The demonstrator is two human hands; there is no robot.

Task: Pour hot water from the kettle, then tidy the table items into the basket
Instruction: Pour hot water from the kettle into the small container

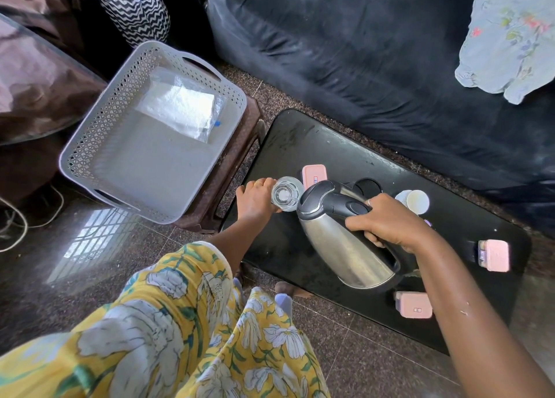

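A steel kettle [342, 244] with a black lid and handle is tilted to the left over the black table [300, 145]. My right hand [387, 220] grips its handle. The spout sits over a clear glass [285, 197], which my left hand [256, 199] holds from the left side at the table's left end. A grey perforated basket [99, 136] stands on a brown stool to the left of the table, with a clear plastic packet [183, 106] inside. Three pink boxes [314, 175] [495, 255] [414, 304] lie on the table.
A white round lid or cup [416, 202] rests behind my right hand, next to the black kettle base [368, 187]. A dark sofa [360, 52] runs along the far side of the table. A brown stool [240, 163] carries the basket. Cords lie on the floor at far left.
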